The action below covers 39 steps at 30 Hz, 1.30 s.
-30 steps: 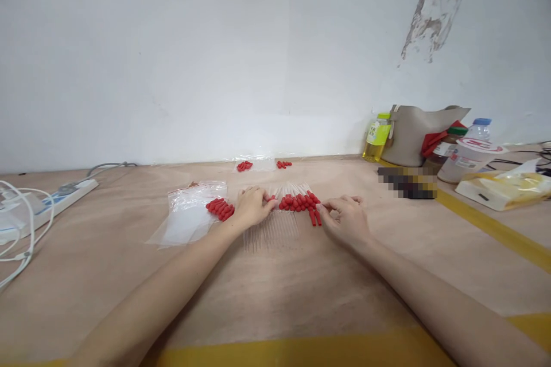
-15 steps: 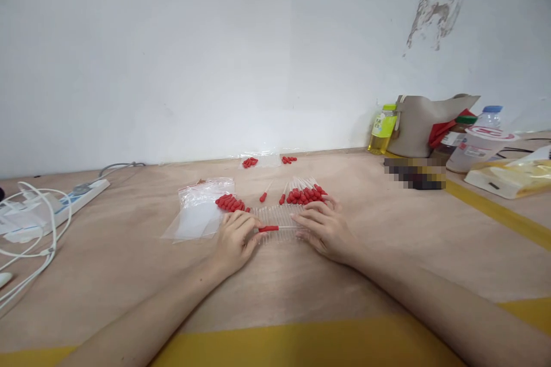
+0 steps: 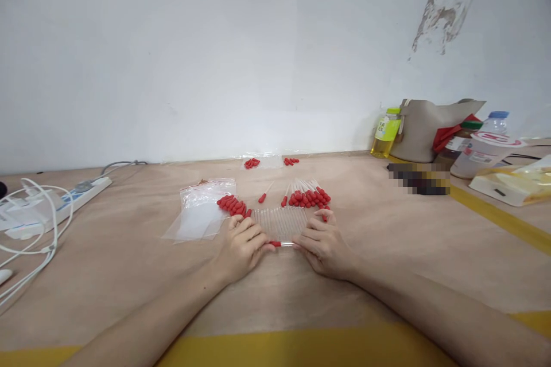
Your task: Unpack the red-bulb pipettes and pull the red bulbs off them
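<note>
My left hand [image 3: 244, 245] is closed, pinching the red rubber bulb [image 3: 275, 243] of a dropper. The dropper's clear glass tube [image 3: 286, 244] runs level to the right, its other end between the closed fingers of my right hand [image 3: 323, 243]. Just beyond the hands lies a row of bare glass tubes [image 3: 282, 222] side by side. Loose red rubber bulbs [image 3: 231, 205] are heaped beyond my left hand. Past my right hand is a pile of droppers with red bulbs [image 3: 307, 197], their thin tips pointing away. A single dropper [image 3: 262, 198] lies apart from them.
A clear plastic bag [image 3: 198, 221] lies left of the bulbs, and another plastic bag [image 3: 271, 160] with red bulbs sits by the wall. A power strip [image 3: 86, 195] with white cables is at left. A bottle [image 3: 386, 133], a grey bag [image 3: 419, 129] and a cup [image 3: 484, 156] stand at right.
Both hands have drawn nearer to me and closer together with the dropper, off the row of tubes. Less of the bulb and the tube shows between them now.
</note>
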Available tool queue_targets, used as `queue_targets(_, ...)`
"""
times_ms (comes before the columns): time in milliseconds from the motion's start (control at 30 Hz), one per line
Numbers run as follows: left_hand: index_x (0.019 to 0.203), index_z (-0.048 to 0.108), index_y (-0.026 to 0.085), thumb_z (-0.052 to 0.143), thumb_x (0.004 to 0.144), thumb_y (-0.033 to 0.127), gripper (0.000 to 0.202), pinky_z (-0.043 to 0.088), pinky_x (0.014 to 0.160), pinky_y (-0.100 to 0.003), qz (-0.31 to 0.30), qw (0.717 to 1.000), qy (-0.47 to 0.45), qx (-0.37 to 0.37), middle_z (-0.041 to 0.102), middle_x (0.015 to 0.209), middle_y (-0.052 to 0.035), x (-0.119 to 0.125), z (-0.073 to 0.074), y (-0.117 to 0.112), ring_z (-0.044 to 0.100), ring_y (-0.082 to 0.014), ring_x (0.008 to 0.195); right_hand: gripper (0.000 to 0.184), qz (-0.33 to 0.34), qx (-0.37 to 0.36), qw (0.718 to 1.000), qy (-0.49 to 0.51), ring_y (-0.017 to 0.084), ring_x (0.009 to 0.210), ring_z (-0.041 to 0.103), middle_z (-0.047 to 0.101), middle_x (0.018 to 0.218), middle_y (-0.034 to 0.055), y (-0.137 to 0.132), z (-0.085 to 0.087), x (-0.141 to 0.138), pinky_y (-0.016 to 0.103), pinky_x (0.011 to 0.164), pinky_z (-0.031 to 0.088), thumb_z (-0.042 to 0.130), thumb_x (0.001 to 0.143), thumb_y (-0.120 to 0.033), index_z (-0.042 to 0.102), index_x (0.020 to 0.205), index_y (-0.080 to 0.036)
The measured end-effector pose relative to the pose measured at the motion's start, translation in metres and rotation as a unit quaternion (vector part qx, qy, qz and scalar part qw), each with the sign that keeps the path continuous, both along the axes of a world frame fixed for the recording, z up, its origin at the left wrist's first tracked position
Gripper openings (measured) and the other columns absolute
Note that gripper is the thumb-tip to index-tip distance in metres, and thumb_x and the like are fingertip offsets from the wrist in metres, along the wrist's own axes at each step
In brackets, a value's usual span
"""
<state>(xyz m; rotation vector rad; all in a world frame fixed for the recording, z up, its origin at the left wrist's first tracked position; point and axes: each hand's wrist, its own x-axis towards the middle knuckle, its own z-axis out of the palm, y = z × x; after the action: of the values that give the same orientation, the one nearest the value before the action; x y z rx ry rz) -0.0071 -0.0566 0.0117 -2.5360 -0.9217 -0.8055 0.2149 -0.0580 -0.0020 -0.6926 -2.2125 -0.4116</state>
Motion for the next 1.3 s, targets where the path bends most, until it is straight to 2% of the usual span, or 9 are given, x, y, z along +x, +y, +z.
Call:
queue_targets(133,0.073,0.061,0.022,0.049,0.085,0.031,0.019,0.028,0.076,-0.035,-0.011,0.998,0.039,0.041,0.062,0.067,0.0007,-0.005,0.004,-0.004,0.049,-0.0149,0.071,0.020,0.000,0.000,1.000,-0.010,0.010,0.061,0.043,0.055,0.054,-0.0043,-0.004,0.002,0.003,0.035,0.084,0.025,0.045,0.085,-0.021,0.060,0.072,-0.021)
queue_targets(400,0.072,0.060,0.022,0.046,0.087,0.029,0.021,0.029,0.076,-0.034,-0.056,0.996,0.050,0.041,0.062,0.066,0.0023,-0.001,0.006,-0.006,0.051,-0.0130,0.069,0.016,0.012,0.002,1.000,-0.021,0.010,0.062,0.042,0.054,0.053,-0.0051,-0.012,0.003,0.007,0.035,0.085,0.024,0.048,0.084,-0.021,0.058,0.072,-0.020)
queue_targets(533,0.073,0.060,0.023,0.045,0.087,0.024,0.020,0.033,0.075,-0.033,-0.058,0.998,0.022,0.032,0.062,0.069,0.0015,-0.020,0.007,0.003,0.053,-0.0132,0.071,0.018,0.008,0.002,1.000,-0.002,0.010,0.061,0.042,0.055,0.053,-0.0046,-0.008,0.005,0.019,0.035,0.084,0.024,0.047,0.083,-0.021,0.059,0.070,-0.021)
queue_targets(600,0.075,0.060,0.022,0.043,0.086,0.021,0.020,0.037,0.071,-0.031,-0.014,0.997,-0.072,0.024,0.061,0.072,0.0002,-0.036,0.014,0.009,0.054,-0.0136,0.072,0.021,-0.031,-0.006,0.999,0.043,0.010,0.059,0.042,0.056,0.053,-0.0037,-0.002,0.008,0.027,0.034,0.081,0.025,0.046,0.083,-0.020,0.061,0.069,-0.021)
queue_targets(667,0.080,0.060,0.022,0.045,0.085,0.024,0.016,0.041,0.066,-0.028,0.089,0.972,-0.218,0.018,0.059,0.075,-0.0008,-0.051,0.023,0.014,0.053,-0.0141,0.071,0.022,-0.089,-0.023,0.992,0.089,0.010,0.058,0.044,0.059,0.056,-0.0026,0.005,0.009,0.031,0.032,0.078,0.025,0.046,0.084,-0.022,0.063,0.070,-0.021)
queue_targets(733,0.086,0.062,0.021,0.047,0.083,0.030,0.017,0.043,0.064,-0.027,0.153,0.943,-0.294,-0.004,0.058,0.081,-0.0016,-0.059,0.030,0.019,0.053,-0.0145,0.072,0.020,-0.129,-0.037,0.985,0.104,0.010,0.059,0.047,0.062,0.059,-0.0016,0.010,0.009,0.031,0.031,0.076,0.025,0.047,0.083,-0.024,0.066,0.076,-0.021)
queue_targets(933,0.101,0.063,0.020,0.044,0.080,0.032,0.031,0.046,0.071,-0.029,0.227,0.914,-0.320,-0.108,0.055,0.088,-0.0048,-0.070,0.020,0.041,0.055,-0.0176,0.084,0.022,-0.209,-0.037,0.975,0.068,0.012,0.062,0.053,0.066,0.065,0.0016,0.019,0.000,0.034,0.031,0.077,0.024,0.044,0.082,-0.021,0.066,0.083,-0.020)
queue_targets(1067,0.104,0.059,0.017,0.047,0.075,0.032,0.035,0.047,0.065,-0.028,0.241,0.888,-0.361,-0.151,0.057,0.084,-0.0045,-0.080,0.010,0.058,0.057,-0.0160,0.073,0.021,-0.213,-0.029,0.976,0.032,0.013,0.065,0.053,0.066,0.065,0.0016,0.023,-0.006,0.036,0.033,0.079,0.023,0.045,0.079,-0.020,0.066,0.082,-0.020)
queue_targets(1300,0.098,0.052,0.019,0.051,0.075,0.035,0.028,0.042,0.057,-0.025,0.232,0.916,-0.303,-0.128,0.061,0.087,-0.0026,-0.073,0.002,0.073,0.054,-0.0141,0.068,0.020,-0.193,-0.076,0.978,0.015,0.015,0.074,0.055,0.067,0.072,0.0018,0.022,-0.009,0.029,0.035,0.083,0.024,0.047,0.082,-0.026,0.067,0.081,-0.022)
